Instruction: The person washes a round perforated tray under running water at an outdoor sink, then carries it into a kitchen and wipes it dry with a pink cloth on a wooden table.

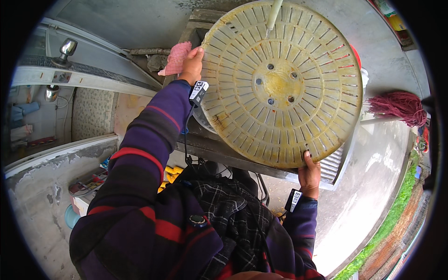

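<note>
A large round slotted disc (280,84), yellowish and stained, is held over a sink by its rim. My left hand (193,64) grips the upper left edge, thumb on the face. At the lower right edge my right hand (309,175) holds the rim, its thumb on the front and the other fingers mostly behind. A pale pipe (274,14) ends above the disc, and water appears to run from it onto the slots near the middle. A pink cloth (177,57) lies just left of my left hand. The disc hides most of the sink.
The dark sink edge (224,148) runs below the disc. A ribbed washboard-like surface (332,164) shows at its lower right. Farther right is a mop with dark red strands (399,106). A red object (356,57) shows behind the disc. A framed door (87,82) stands at the left.
</note>
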Demonstrator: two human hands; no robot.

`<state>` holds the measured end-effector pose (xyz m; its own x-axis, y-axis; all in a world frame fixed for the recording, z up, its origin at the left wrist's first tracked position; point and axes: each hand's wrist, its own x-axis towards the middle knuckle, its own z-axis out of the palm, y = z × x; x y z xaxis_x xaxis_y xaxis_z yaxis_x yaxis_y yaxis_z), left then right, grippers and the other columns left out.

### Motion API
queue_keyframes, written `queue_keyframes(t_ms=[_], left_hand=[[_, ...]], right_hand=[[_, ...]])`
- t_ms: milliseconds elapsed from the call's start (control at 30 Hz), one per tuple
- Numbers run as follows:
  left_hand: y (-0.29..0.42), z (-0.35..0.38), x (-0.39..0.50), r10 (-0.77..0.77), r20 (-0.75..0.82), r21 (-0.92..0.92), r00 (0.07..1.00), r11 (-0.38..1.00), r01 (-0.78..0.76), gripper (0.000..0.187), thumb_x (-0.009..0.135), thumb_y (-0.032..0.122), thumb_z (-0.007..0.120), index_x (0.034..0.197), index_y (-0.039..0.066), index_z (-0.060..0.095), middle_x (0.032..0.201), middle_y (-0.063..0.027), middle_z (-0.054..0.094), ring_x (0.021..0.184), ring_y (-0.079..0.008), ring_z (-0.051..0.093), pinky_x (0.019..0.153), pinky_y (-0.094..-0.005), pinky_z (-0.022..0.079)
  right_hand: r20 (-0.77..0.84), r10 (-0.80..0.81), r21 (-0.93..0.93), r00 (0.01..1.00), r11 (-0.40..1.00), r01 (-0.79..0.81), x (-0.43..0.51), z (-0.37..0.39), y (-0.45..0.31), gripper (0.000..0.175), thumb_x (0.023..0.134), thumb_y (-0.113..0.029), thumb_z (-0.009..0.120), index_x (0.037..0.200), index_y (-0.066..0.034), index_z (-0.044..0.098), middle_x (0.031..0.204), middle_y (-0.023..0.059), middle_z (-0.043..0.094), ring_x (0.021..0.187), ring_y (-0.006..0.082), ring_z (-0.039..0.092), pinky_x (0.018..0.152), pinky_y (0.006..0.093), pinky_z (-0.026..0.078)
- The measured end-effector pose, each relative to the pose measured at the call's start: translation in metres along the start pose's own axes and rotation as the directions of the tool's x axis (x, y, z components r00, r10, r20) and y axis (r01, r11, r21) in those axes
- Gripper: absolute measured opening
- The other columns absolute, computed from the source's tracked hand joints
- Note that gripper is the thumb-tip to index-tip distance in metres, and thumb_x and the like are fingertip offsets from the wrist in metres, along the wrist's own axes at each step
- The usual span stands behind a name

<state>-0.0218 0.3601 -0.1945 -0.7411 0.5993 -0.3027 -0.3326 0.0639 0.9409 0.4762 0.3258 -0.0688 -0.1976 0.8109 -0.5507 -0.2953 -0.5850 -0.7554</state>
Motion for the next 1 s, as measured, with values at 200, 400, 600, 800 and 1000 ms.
queue_keyframes(t_ms=[200, 400, 600, 800, 1000], left_hand=[[0.001, -0.006, 0.002, 0.028, -0.025, -0.019, 0.999, 0.999, -0.029, 0.038, 0.096, 0.032, 0.063, 0.124, 0.006, 0.062, 0.114, 0.0003, 0.064, 0.105, -0.0099, 0.054, 0.093, -0.0279, 0.042], [-0.007, -0.014, 0.013, 0.079, -0.028, -0.052, 0.997, 0.995, -0.08, 0.034, 0.096, 0.029, 0.063, 0.12, 0.004, 0.065, 0.109, 0.0012, 0.066, 0.1, -0.0089, 0.056, 0.09, -0.0261, 0.043], [-0.001, -0.024, 0.011, 0.161, 0.034, 0.033, 0.986, 0.986, -0.163, 0.034, 0.099, 0.025, 0.058, 0.125, 0.003, 0.061, 0.115, -0.0002, 0.065, 0.105, -0.0095, 0.056, 0.093, -0.0257, 0.044], [0.016, -0.024, 0.002, 0.222, -0.031, -0.018, 0.975, 0.975, -0.222, 0.033, 0.097, 0.025, 0.062, 0.122, 0.003, 0.064, 0.115, -0.0006, 0.065, 0.105, -0.0102, 0.055, 0.093, -0.0265, 0.043], [0.025, -0.03, -0.008, 0.129, -0.04, -0.08, 0.991, 0.988, -0.131, 0.035, 0.097, 0.023, 0.062, 0.125, 0.003, 0.061, 0.116, -0.002, 0.066, 0.106, -0.0098, 0.056, 0.095, -0.026, 0.043]], right_hand=[[-0.007, 0.018, 0.015, 1.0, 1.0, -0.018, 0.019, -0.005, 0.011, 0.045, 0.091, -0.01, 0.065, 0.133, -0.0046, 0.05, 0.127, 0.0081, 0.059, 0.118, 0.0234, 0.055, 0.104, 0.0397, 0.042], [0.025, 0.063, 0.084, 0.998, 0.994, -0.065, 0.038, -0.012, 0.015, 0.049, 0.092, -0.015, 0.065, 0.136, -0.0041, 0.047, 0.132, 0.0089, 0.056, 0.122, 0.0255, 0.053, 0.107, 0.0421, 0.04], [0.092, 0.052, 0.079, 0.994, 0.995, -0.059, 0.051, -0.019, 0.025, 0.049, 0.093, -0.017, 0.065, 0.137, -0.0061, 0.047, 0.133, 0.0075, 0.056, 0.122, 0.0255, 0.053, 0.106, 0.0426, 0.041], [0.049, 0.074, 0.058, 0.996, 0.995, -0.077, 0.063, -0.026, 0.032, 0.045, 0.093, -0.016, 0.065, 0.134, -0.0053, 0.05, 0.131, 0.0067, 0.058, 0.12, 0.0239, 0.055, 0.103, 0.0409, 0.043], [0.062, 0.072, 0.08, 0.995, 0.994, -0.077, 0.073, -0.025, 0.036, 0.048, 0.093, -0.015, 0.065, 0.136, -0.0064, 0.048, 0.131, 0.0071, 0.057, 0.12, 0.0236, 0.055, 0.103, 0.0412, 0.043]])
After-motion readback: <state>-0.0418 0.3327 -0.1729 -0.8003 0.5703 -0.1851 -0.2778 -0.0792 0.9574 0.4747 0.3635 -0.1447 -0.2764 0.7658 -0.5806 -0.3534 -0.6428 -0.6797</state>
